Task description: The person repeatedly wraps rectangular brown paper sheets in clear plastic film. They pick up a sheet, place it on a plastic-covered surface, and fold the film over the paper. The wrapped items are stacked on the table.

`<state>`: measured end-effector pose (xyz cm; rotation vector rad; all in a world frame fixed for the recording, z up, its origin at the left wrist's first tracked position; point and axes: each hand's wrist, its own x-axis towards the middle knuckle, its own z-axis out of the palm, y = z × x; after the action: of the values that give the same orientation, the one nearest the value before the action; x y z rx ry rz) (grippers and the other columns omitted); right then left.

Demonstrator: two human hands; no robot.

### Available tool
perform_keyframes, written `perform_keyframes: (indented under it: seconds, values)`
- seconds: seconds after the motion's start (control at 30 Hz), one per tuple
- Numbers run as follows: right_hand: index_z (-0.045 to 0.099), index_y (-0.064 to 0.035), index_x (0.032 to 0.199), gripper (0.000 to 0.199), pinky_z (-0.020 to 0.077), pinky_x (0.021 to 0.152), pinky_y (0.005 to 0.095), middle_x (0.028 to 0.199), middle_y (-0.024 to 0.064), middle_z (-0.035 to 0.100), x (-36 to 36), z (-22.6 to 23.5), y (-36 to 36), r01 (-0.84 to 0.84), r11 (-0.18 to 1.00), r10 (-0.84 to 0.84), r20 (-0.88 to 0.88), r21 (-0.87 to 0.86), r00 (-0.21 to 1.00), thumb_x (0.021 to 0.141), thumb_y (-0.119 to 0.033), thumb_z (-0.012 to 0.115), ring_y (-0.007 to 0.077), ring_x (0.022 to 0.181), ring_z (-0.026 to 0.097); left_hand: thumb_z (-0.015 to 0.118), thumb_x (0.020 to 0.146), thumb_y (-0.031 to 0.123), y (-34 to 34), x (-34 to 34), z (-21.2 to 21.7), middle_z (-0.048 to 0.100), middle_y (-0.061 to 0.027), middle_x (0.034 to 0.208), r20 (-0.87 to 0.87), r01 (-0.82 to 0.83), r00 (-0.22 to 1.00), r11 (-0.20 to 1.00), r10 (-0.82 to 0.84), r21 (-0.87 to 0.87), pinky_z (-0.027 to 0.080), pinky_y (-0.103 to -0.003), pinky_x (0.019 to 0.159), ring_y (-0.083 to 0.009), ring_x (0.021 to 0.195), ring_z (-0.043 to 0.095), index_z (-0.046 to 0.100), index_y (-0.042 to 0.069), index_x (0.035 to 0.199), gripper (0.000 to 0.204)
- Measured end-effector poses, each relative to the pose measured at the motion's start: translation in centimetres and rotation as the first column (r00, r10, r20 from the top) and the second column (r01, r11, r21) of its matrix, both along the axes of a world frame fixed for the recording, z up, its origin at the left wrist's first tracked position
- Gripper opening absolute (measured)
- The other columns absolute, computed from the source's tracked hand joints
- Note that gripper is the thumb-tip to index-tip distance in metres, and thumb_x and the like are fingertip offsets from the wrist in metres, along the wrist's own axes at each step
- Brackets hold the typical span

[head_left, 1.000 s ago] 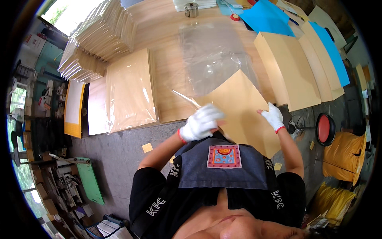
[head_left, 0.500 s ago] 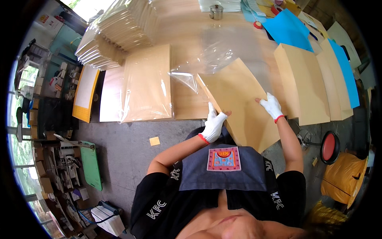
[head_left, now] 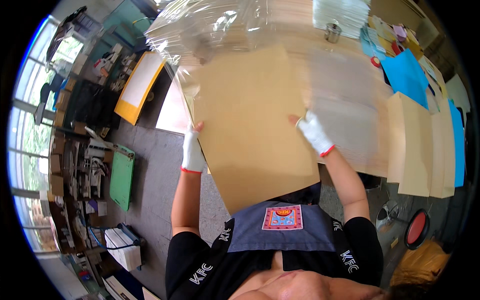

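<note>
I hold a large tan cardboard sheet (head_left: 250, 125) up in front of my chest, above the wooden table (head_left: 300, 30). My left hand (head_left: 192, 150), in a white glove, grips the sheet's left edge. My right hand (head_left: 312, 132), also in a white glove, grips its right edge. A clear plastic bag (head_left: 210, 30) covers the sheet's upper part and billows beyond its top left corner. The sheet hides the table under it.
More tan sheets (head_left: 415, 145) and blue sheets (head_left: 407, 75) lie on the table at the right. A small metal cup (head_left: 331, 32) stands at the back. A yellow-edged board (head_left: 137, 87) and a green board (head_left: 121, 176) lie at the left. A red stool (head_left: 417, 229) stands lower right.
I have lifted the tan sheet off the table toward me and shifted it left. My hands moved apart to its two side edges, and the clear bag now lies over its top.
</note>
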<state>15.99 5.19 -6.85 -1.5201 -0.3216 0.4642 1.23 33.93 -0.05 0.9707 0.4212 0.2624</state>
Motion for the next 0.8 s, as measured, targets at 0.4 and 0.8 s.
perform_keyframes:
  seconds: [0.4, 0.8]
  values:
    - [0.050, 0.0091, 0.114, 0.067, 0.0468, 0.084, 0.0378, 0.106, 0.0244, 0.062, -3.8, -6.3, 1.5, -0.133, 0.846, 0.168, 0.022, -0.516, 0.985, 0.080, -0.046, 0.064, 0.0341, 0.099, 0.061, 0.055, 0.088, 0.025, 1.1, -7.6, -13.3, 0.062, -0.0099, 0.105, -0.289, -0.200, 0.940, 0.979, 0.181, -0.039, 0.052, -0.032, 0.075, -0.0201, 0.090, 0.062, 0.054, 0.003, 0.116, 0.036]
    - [0.053, 0.0055, 0.115, 0.052, 0.0441, 0.080, 0.0269, 0.097, 0.0057, 0.062, 4.3, -12.8, 5.4, 0.028, 0.967, -0.071, -0.160, -0.254, 0.984, 0.087, -0.037, 0.062, 0.0125, 0.088, 0.054, 0.057, 0.089, 0.032, 2.0, -6.1, -16.5, 0.064, -0.0092, 0.103, -0.412, -0.155, 0.907, 0.979, 0.089, -0.130, 0.053, -0.033, 0.075, -0.0197, 0.086, 0.063, 0.055, 0.003, 0.113, 0.038]
